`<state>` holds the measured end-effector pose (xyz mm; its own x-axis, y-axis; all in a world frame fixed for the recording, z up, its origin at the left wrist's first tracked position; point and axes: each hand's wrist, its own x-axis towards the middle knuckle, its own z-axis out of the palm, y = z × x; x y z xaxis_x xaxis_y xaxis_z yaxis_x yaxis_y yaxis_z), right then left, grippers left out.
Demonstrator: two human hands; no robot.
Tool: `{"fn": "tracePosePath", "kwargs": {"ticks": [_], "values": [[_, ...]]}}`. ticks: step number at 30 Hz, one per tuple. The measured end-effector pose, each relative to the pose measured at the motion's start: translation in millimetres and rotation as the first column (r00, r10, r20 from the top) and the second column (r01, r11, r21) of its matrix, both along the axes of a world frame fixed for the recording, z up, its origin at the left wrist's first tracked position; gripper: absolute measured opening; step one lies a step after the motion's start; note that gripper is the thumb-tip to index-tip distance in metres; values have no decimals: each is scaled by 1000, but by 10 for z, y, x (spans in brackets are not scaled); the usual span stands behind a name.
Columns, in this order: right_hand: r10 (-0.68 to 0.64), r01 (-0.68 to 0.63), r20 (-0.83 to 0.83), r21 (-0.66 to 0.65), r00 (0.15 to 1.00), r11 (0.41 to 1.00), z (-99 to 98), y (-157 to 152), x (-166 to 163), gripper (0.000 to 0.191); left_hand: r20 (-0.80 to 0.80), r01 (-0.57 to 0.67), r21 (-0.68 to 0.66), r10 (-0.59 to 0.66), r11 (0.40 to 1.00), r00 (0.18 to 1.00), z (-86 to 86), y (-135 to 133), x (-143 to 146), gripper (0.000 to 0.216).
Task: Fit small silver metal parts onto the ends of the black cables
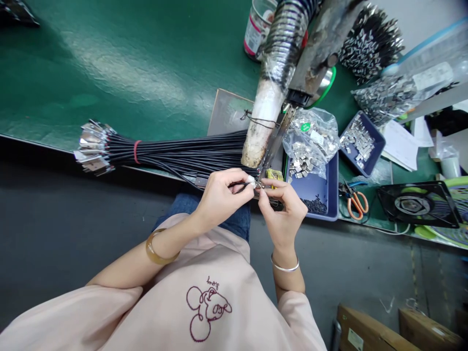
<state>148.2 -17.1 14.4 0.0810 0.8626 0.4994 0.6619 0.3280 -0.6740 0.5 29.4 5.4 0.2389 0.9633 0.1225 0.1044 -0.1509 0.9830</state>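
My left hand [221, 197] is closed in a pinch on the end of a thin black wire [239, 186], with a white cap over one fingertip. My right hand [282, 209] is closed too, pinching a small metal clip [260, 185] against that wire end. Both hands meet just below the tip of a soldering iron [274, 141] fixed on a stand. A bundle of black wires [183, 155] tied with a red band lies across the green table [127, 73], its metal-clipped ends [93, 147] fanned at the left.
A blue tray [321, 187] holds a plastic bag of metal clips [310, 141] and small black pieces. Another blue tray of clips [360, 141] lies further right, then orange-handled scissors [354, 200] and a small fan [417, 204]. A jar [258, 27] stands at the back. Cardboard boxes [369, 331] sit on the floor.
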Motion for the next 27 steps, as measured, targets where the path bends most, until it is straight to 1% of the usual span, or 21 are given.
{"fn": "tracePosePath", "kwargs": {"ticks": [4, 8, 10, 14, 20, 22, 27], "values": [[-7, 2, -69, -68, 998, 998, -21, -15, 5, 11, -20, -45, 60, 46, 997, 999, -33, -21, -2, 13], [2, -10, -98, -81, 995, 997, -25, -35, 19, 11, -57, -5, 141, 14, 990, 998, -27, -24, -19, 11], [16, -21, -84, -60, 996, 998, -15, -31, 27, 12, -64, 1, 159, 9, 987, 998, -12, -16, -20, 12], [22, -21, -4, 11, 1000, 1000, 16, 3, 29, 14, -54, -14, 143, 22, 990, 998, 10, -1, -4, 12], [14, -22, 81, 89, 997, 996, 40, 10, 16, 16, 17, -53, 162, 51, 985, 999, 23, 5, 20, 11], [19, -33, 123, 108, 992, 994, 27, -11, 12, 16, 29, -47, 135, 43, 990, 999, 28, 1, 22, 11], [19, -53, 251, 126, 968, 991, -3, -74, 12, 17, 18, 10, -21, -10, 1000, 1000, 40, -20, 15, 12]]}}
